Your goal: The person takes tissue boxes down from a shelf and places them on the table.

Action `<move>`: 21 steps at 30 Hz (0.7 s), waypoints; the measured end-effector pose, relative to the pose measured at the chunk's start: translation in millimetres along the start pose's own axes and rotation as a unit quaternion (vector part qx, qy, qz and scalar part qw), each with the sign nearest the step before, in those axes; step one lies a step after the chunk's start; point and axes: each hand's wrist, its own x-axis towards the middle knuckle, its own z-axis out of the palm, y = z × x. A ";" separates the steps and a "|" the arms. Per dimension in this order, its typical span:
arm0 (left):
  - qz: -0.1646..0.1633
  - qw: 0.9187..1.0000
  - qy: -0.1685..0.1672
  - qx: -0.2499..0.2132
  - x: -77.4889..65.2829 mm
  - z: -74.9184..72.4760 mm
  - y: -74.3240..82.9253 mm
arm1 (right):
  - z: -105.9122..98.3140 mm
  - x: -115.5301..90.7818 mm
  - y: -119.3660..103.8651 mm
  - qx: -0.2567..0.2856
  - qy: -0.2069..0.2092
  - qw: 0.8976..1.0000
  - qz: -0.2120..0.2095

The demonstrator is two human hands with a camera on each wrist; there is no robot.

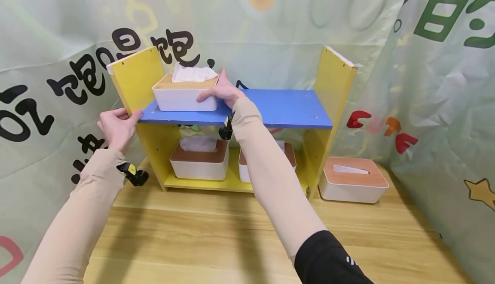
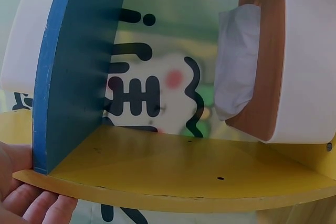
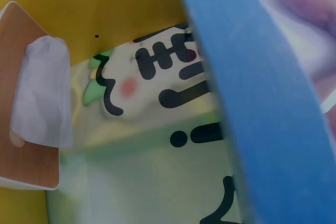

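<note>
Your right hand [image 1: 227,90] grips the right end of the upper tissue box [image 1: 183,99], thumb on its white front wall and fingers round toward the back corner. That box sits upright on the blue board [image 1: 286,105] of the shelf unit, at the left end near the left side panel [image 1: 139,75], with white tissue [image 1: 194,73] standing out of its wood-coloured lid. From the right wrist you get only a blurred piece of the hand beyond the board's edge, so how far the fingers reach round the box is hard to tell.

Your left hand [image 1: 119,130] pinches the left side panel where it meets the blue board: the thumb lies at the board's front corner and the fingers curl behind the panel's outer face.

Below the board, the lower left tissue box [image 1: 199,168] stands on the yellow bottom board [image 1: 234,158], tissue showing at its top. The lower right tissue box [image 1: 243,170] stands beside it, partly hidden from you by your right forearm. Outside the unit, just beside the right side panel [image 1: 333,84], another tissue box [image 1: 353,185] rests on the wood-grained counter [image 1: 193,236]. A printed backdrop [image 1: 232,22] hangs behind everything.
</note>
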 end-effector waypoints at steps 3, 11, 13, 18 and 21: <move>-0.003 1.000 -0.004 0.001 0.1 -0.3 0.7 | -0.7 -1.2 -0.5 -0.007 0.000 1.000 -0.004; -0.008 1.000 -0.006 0.003 -0.5 0.0 -0.3 | -3.0 -6.3 -0.9 -0.026 -0.006 1.000 -0.006; -0.009 1.000 -0.005 0.003 -0.1 0.3 -0.8 | -2.9 -8.0 -0.7 -0.030 -0.011 0.999 -0.005; -0.008 1.000 -0.001 -0.004 1.0 0.7 -0.5 | -1.4 -10.6 1.2 -0.036 -0.003 0.999 -0.019; -0.013 1.000 -0.001 -0.005 1.1 0.8 0.0 | -0.6 -13.3 3.9 -0.025 0.001 0.999 -0.043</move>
